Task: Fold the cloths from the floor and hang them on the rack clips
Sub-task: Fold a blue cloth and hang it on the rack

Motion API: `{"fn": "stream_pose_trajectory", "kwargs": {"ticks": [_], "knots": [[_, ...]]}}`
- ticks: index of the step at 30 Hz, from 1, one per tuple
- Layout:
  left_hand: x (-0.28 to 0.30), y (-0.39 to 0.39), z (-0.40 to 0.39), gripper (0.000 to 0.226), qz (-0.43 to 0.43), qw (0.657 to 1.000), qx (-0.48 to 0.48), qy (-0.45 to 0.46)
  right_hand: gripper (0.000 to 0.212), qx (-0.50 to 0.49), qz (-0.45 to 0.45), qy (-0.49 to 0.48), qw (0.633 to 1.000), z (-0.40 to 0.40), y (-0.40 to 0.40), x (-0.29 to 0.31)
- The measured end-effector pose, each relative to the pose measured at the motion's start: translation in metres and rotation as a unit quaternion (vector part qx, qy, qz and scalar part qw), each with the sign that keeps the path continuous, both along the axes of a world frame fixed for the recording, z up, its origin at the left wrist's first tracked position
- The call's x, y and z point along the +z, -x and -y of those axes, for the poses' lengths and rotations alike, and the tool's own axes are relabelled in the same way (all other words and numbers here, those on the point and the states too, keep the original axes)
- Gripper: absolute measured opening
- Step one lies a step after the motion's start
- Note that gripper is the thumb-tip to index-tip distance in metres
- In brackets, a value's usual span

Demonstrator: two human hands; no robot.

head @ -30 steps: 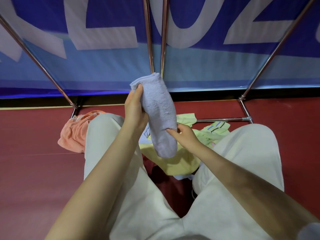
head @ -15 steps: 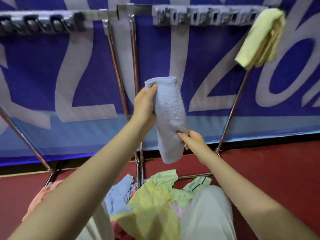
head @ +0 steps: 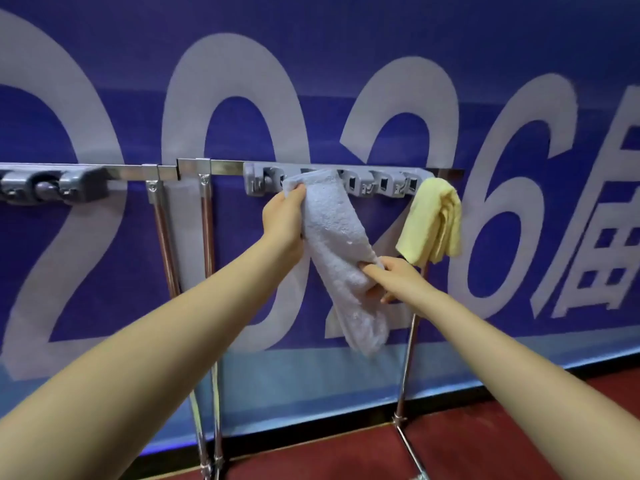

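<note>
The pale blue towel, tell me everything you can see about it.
The pale blue towel looks like soft terry, folded into a long narrow strip. It hangs slanting, top end up at the grey clip strip, bottom end loose below. The left hand grips its top edge; the right hand pinches its middle. Whether a clip has caught it is unclear.

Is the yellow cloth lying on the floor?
No, the yellow cloth hangs from the right end of the grey clip strip on the rack, well above the red floor.
</note>
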State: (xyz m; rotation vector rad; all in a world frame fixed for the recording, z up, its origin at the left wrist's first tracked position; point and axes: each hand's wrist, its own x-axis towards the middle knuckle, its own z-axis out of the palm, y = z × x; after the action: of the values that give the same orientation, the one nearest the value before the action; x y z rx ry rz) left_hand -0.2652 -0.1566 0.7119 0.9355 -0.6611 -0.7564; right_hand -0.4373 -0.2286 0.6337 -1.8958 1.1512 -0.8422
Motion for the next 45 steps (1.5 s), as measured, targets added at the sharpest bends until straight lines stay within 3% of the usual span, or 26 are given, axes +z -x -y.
{"fn": "stream_pose_trajectory", "kwargs": {"ticks": [7,11,15,19,23,25,30,36,40,42,45], "knots": [[0.032,0.004,0.046,0.017,0.019,0.999,0.026,0.028,0.037,0.008,-0.054,0.095,0.994,0.07,0.02,0.065],[0.026,0.005,0.065,0.012,0.047,0.998,0.024,0.031,0.026,0.003,-0.107,0.107,0.988,0.098,0.02,0.087],[0.016,0.004,0.078,0.005,0.077,0.996,0.024,0.043,0.017,0.023,-0.052,0.045,0.997,0.114,0.017,0.097],[0.009,-0.004,0.083,0.027,0.09,0.993,0.043,0.059,0.011,0.039,-0.05,0.063,0.996,0.122,0.023,0.099],[-0.007,-0.011,0.09,0.027,0.091,0.993,0.051,0.058,0.05,0.028,0.001,0.09,0.996,0.134,0.032,0.094],[-0.017,-0.009,0.093,0.029,0.098,0.993,0.043,0.057,0.059,0.013,0.017,0.116,0.993,0.139,0.036,0.095],[-0.028,0.004,0.1,0.031,0.126,0.991,0.005,0.052,0.024,-0.013,0.022,0.154,0.988,0.145,0.041,0.103],[-0.018,0.007,0.106,0.035,0.15,0.986,-0.009,0.075,0.018,-0.033,0.044,0.147,0.988,0.161,0.035,0.126],[-0.018,0.018,0.111,0.055,0.187,0.978,-0.023,0.089,0.021,-0.064,0.054,0.138,0.987,0.173,0.03,0.146],[-0.019,0.027,0.114,0.057,0.203,0.973,-0.057,0.098,0.016,-0.1,0.019,0.113,0.988,0.182,0.022,0.157],[-0.023,0.038,0.118,0.047,0.214,0.97,-0.076,0.084,0.025,-0.171,-0.161,0.081,0.969,0.181,0.018,0.158]]}}
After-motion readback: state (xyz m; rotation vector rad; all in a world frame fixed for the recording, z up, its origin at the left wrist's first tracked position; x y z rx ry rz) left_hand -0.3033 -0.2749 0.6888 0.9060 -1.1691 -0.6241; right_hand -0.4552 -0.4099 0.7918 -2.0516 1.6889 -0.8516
